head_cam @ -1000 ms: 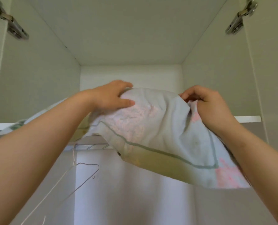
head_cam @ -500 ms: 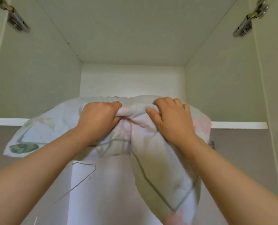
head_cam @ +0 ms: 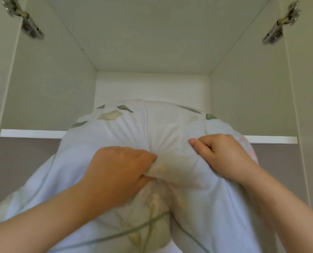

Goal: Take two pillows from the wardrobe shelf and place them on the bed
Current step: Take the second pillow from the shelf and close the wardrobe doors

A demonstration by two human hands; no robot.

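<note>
Pillow (head_cam: 137, 136) — white case printed with grey-green leaves, pale yellow patches and a thin green line; bulky, creased, filling the centre and the whole 6 o'clock half of the view. Its upper part lies over the front edge of the wardrobe shelf (head_cam: 31, 133); the lower part hangs down in front of that edge toward the camera. Fabric is gathered into radiating folds at centre, between the two hands.

Left hand (head_cam: 115, 170) — at about 7 o'clock of centre, fingers (head_cam: 144, 156) curled tight around a bunched fold of the pillow case; forearm runs off toward 8 o'clock.

Right hand (head_cam: 223, 156) — at about 4 o'clock of centre, fingers closed on the fabric, thumb pressed along the top of the pinch; forearm runs off toward 4 o'clock.

Wardrobe compartment — pale side walls, white back panel (head_cam: 152, 86) at 12 o'clock above the pillow, ceiling overhead.

Hinges — one metal hinge at 10 o'clock (head_cam: 24, 22), one at 2 o'clock (head_cam: 281, 22), on the side walls by the open doors.
</note>
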